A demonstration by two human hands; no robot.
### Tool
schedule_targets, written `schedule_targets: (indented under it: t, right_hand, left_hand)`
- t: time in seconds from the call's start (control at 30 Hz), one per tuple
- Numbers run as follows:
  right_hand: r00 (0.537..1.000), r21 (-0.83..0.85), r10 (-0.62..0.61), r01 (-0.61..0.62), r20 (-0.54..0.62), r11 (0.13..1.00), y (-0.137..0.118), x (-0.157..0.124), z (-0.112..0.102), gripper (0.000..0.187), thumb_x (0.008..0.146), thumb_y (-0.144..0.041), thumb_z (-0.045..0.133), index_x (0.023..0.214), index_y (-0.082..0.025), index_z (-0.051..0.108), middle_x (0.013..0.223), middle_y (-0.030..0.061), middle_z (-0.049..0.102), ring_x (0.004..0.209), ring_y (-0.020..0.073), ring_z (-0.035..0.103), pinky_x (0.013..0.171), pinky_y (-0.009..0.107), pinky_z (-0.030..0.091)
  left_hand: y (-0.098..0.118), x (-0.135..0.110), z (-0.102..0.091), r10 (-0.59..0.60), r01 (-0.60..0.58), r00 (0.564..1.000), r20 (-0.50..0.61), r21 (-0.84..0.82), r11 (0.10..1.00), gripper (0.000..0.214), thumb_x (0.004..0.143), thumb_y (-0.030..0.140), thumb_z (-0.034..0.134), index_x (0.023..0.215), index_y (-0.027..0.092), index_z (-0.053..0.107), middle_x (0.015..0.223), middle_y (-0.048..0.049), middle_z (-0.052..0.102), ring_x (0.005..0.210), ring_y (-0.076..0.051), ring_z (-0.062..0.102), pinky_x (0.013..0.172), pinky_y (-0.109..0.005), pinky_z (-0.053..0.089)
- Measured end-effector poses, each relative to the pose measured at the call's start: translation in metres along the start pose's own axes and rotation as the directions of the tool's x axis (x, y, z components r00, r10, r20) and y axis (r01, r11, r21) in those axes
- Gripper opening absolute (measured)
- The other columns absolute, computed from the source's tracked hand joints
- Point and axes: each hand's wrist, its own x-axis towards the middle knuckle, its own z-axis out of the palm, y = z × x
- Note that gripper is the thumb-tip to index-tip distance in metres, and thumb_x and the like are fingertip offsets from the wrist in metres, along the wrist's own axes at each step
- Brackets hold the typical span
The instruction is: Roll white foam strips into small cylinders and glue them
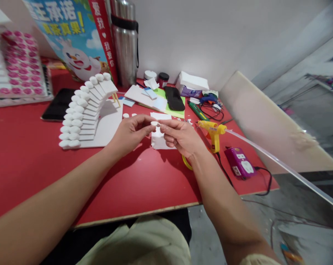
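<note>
My left hand [132, 133] and my right hand [179, 135] meet over the red table [31, 154], both pinching one small white foam disc [154, 123] between fingertips. Under them lies a white foam sheet piece [158, 139]. To the left stands a white foam staircase model [85, 112] with rows of round foam pieces along its steps. Two loose white discs [129, 115] rest on the table just beyond my left hand. A yellow glue gun [214, 133] stands right of my right hand, with a clear glue stick [279, 163] reaching out to the right.
A purple power adapter [239, 162] with black cable lies at the right. Behind are a steel flask [125, 44], a printed box [72, 36], a black phone [57, 105], a black case [174, 98], a tissue pack [191, 84] and pink-dotted trays [20, 66]. The table edge [144, 213] runs close in front.
</note>
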Motion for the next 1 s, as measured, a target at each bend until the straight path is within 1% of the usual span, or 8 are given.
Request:
schedule_targets:
  t: [0.17, 0.4, 0.5, 0.6, 0.77, 0.9, 0.97, 1.0]
  right_hand:
    - [0.98, -0.18, -0.171, 0.152, -0.097, 0.972, 0.004, 0.0, 0.004, 0.036, 0.067, -0.043, 0.094, 0.084, -0.016, 0.079, 0.067, -0.0025, 0.065, 0.046, 0.0052, 0.042, 0.04, 0.022, 0.04]
    - [0.955, -0.258, -0.218, 0.163, -0.2, 0.952, 0.007, -0.002, 0.009, 0.03, 0.068, -0.042, 0.09, 0.076, -0.016, 0.076, 0.057, -0.0034, 0.062, 0.04, 0.0059, 0.04, 0.037, 0.023, 0.036]
    - [0.92, -0.386, -0.323, 0.22, -0.224, 0.896, 0.009, -0.001, 0.01, 0.027, 0.074, -0.041, 0.087, 0.073, -0.017, 0.076, 0.057, -0.0022, 0.062, 0.044, 0.0073, 0.045, 0.039, 0.022, 0.033]
    - [0.885, -0.496, -0.422, 0.281, -0.197, 0.821, 0.01, -0.002, 0.011, 0.026, 0.076, -0.042, 0.085, 0.072, -0.018, 0.076, 0.063, 0.0005, 0.067, 0.051, 0.0094, 0.052, 0.043, 0.022, 0.036]
    - [0.92, -0.404, -0.362, 0.276, -0.153, 0.872, 0.008, -0.004, 0.013, 0.031, 0.079, -0.048, 0.082, 0.078, -0.018, 0.076, 0.06, -0.0024, 0.064, 0.041, 0.0074, 0.046, 0.04, 0.024, 0.04]
    - [0.932, -0.33, -0.311, 0.24, -0.184, 0.913, 0.01, -0.002, 0.012, 0.024, 0.079, -0.041, 0.079, 0.075, -0.019, 0.072, 0.058, -0.0043, 0.06, 0.04, 0.007, 0.042, 0.039, 0.024, 0.036]
    - [0.918, -0.361, -0.331, 0.239, -0.219, 0.901, 0.012, -0.001, 0.013, 0.019, 0.079, -0.036, 0.077, 0.073, -0.02, 0.07, 0.058, -0.0046, 0.058, 0.043, 0.0076, 0.041, 0.04, 0.024, 0.034]
    - [0.897, -0.408, -0.378, 0.264, -0.228, 0.874, 0.012, -0.001, 0.014, 0.017, 0.079, -0.033, 0.076, 0.071, -0.02, 0.069, 0.058, -0.0044, 0.058, 0.045, 0.0084, 0.043, 0.043, 0.025, 0.035]
  left_hand:
    - [0.002, -0.001, 0.001, -0.023, 0.023, 1.0, 0.002, -0.018, 1.0, 0.02, 0.083, 0.036, 0.079, 0.094, 0.019, 0.08, 0.082, -0.0055, 0.076, 0.076, -0.019, 0.067, 0.073, -0.03, 0.055]
    - [0.0, -0.002, 0.006, -0.041, 0.04, 0.999, -0.003, -0.067, 0.997, 0.026, 0.08, 0.042, 0.083, 0.092, 0.019, 0.08, 0.084, -0.0064, 0.077, 0.078, -0.019, 0.068, 0.074, -0.031, 0.055]
    - [-0.003, -0.002, 0.009, -0.064, 0.06, 0.997, -0.031, -0.113, 0.992, 0.027, 0.081, 0.042, 0.083, 0.093, 0.018, 0.079, 0.083, -0.0054, 0.076, 0.077, -0.018, 0.067, 0.073, -0.03, 0.054]
    - [-0.005, -0.003, 0.01, -0.068, 0.061, 0.996, -0.053, -0.12, 0.991, 0.028, 0.081, 0.041, 0.083, 0.095, 0.017, 0.079, 0.084, -0.0058, 0.076, 0.078, -0.019, 0.067, 0.072, -0.029, 0.054]
    - [-0.003, -0.003, 0.006, -0.061, 0.054, 0.996, -0.064, -0.109, 0.993, 0.023, 0.081, 0.038, 0.083, 0.093, 0.019, 0.079, 0.085, -0.0049, 0.077, 0.079, -0.018, 0.068, 0.073, -0.029, 0.055]
    - [-0.001, -0.003, 0.005, -0.056, 0.052, 0.998, -0.035, -0.123, 0.991, 0.02, 0.083, 0.036, 0.083, 0.094, 0.02, 0.081, 0.084, -0.0045, 0.077, 0.079, -0.018, 0.069, 0.074, -0.029, 0.055]
    - [0.0, -0.004, 0.007, -0.046, 0.044, 0.999, -0.018, -0.123, 0.991, 0.02, 0.083, 0.035, 0.083, 0.095, 0.019, 0.081, 0.087, -0.0053, 0.079, 0.081, -0.018, 0.07, 0.076, -0.029, 0.055]
    - [0.0, -0.004, 0.009, -0.045, 0.043, 0.999, -0.017, -0.124, 0.991, 0.02, 0.082, 0.034, 0.083, 0.095, 0.019, 0.081, 0.088, -0.0059, 0.079, 0.082, -0.019, 0.07, 0.077, -0.029, 0.056]
